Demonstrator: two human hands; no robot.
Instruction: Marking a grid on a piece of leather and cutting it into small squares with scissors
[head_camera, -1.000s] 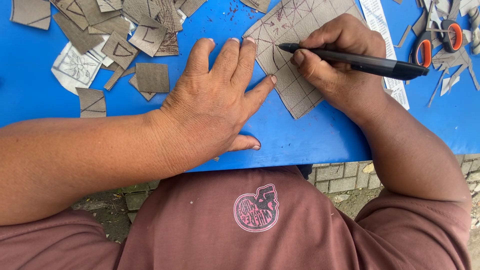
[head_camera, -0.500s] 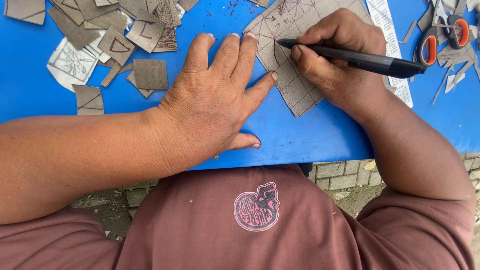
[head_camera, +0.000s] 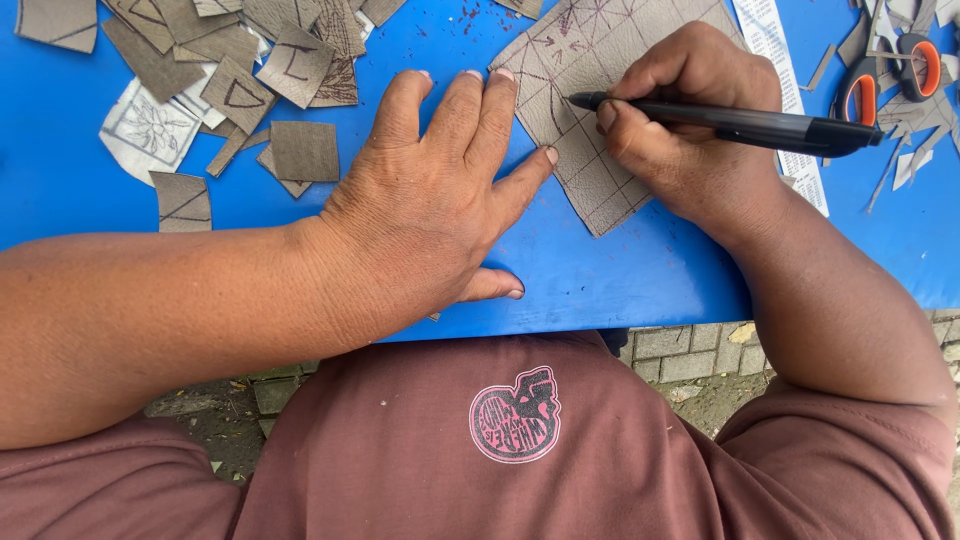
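**Pen on grey sheet, left hand flat**

I see the right hand (head_camera: 690, 120) closed around a black pen (head_camera: 730, 122), tip down on the grey gridded sheet (head_camera: 590, 150) lying on the blue tabletop (head_camera: 620, 270). Left hand (head_camera: 435, 205) is open, palm down, fingers spread, fingertips touching the sheet's left edge, thumb near the tabletop's front edge. A pile of small grey cut pieces (head_camera: 230, 70) sits top left, well apart from the sheet. Orange-handled scissors (head_camera: 880, 80) lie top right among scraps; a white paper strip (head_camera: 780, 60) runs just behind the right hand.
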